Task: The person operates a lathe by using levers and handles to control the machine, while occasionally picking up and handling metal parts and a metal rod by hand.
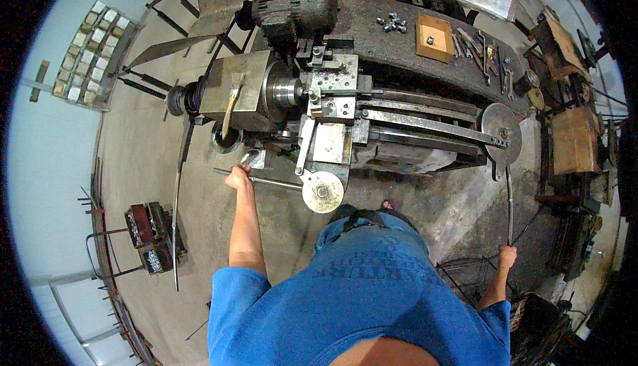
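My left hand is closed round a metal lever that runs to a round pale disc at the front of a small lathe. Out to the right, my right hand grips a long lever, which hangs from a larger grey disc at the machine's right end. Between them sits the lathe's tool slide, its tip close to the shiny round chuck. A paintbrush lies on the headstock.
An electric motor stands behind the headstock. On the dark bench are a cardboard box, several small metal parts and wrenches. A long thin lever hangs at left, near red-brown metal bins. Racks stand right.
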`<state>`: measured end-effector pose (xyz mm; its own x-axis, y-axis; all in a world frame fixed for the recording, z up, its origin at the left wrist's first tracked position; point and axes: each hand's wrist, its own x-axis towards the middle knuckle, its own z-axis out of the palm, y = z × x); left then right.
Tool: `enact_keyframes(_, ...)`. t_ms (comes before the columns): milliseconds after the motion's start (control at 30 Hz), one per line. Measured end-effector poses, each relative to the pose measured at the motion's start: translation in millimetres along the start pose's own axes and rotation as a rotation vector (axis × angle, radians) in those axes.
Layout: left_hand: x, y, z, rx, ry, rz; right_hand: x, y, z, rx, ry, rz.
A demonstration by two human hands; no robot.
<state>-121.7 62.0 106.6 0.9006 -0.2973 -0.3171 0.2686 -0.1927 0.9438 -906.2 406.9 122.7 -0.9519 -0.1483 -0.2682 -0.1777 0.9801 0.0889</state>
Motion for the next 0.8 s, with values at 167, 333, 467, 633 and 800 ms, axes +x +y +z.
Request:
enact_keyframes(167, -6.2, 3.7, -1.5, 0.043, 0.007, -0.009, -17.8, -26.6, 1.3, 0.008, 0.148, -0.040)
enact_keyframes(333, -0.7, -2.2, 0.2, -0.091, -0.039, 0.020, 19.0, -44.6, 25.3, 0.053, 0.354, -0.169)
enact_keyframes(467, -13.7, -11.2, -8.6, -0.040, -0.091, -0.043, 47.3, -76.6, -13.2, -0.033, 0.285, -0.087)
enact_keyframes(633, -19.9, -5.0, -5.9, 0.043, -0.073, -0.056, 172.4, -103.8, -51.4, -0.159, 0.225, -0.197)
enact_keyframes(800, -19.5, -0.3, 11.0, 0.079, -0.051, -0.048, 303.6, -92.3, -39.4, -0.136, 0.169, -0.332)
